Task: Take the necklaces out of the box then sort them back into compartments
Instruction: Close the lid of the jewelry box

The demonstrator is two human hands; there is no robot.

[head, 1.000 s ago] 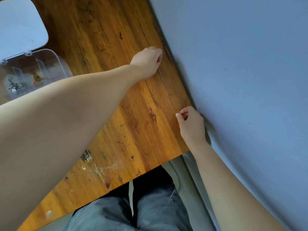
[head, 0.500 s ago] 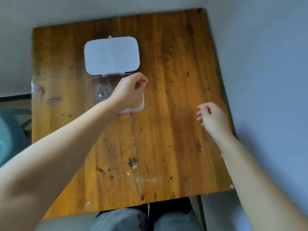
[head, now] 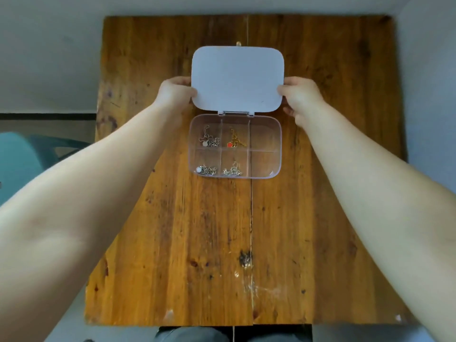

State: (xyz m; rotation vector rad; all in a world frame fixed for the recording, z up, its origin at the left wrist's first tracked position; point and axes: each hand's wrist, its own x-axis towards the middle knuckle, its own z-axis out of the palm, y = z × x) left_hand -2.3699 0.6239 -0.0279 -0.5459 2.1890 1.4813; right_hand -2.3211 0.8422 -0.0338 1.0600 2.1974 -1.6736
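A clear plastic box (head: 278,144) with six compartments lies open on the wooden table (head: 308,218). Its white lid (head: 237,79) is flipped back beyond the hinge. My left hand (head: 175,93) grips the lid's left edge and my right hand (head: 301,95) grips its right edge. A silver necklace (head: 209,140) sits in the far left compartment, and a gold necklace with a red pendant (head: 235,141) in the far middle one. Two more silver necklaces lie in the near left (head: 206,170) and near middle (head: 232,171) compartments. Both right compartments hold nothing.
A teal chair (head: 22,159) stands to the left of the table. A grey wall runs along the table's right side and far edge. My knees show below the table's near edge.
The camera swung from the table's right edge to the box. Both hands left the thin chain by the wall and moved to the lid, one on each side.
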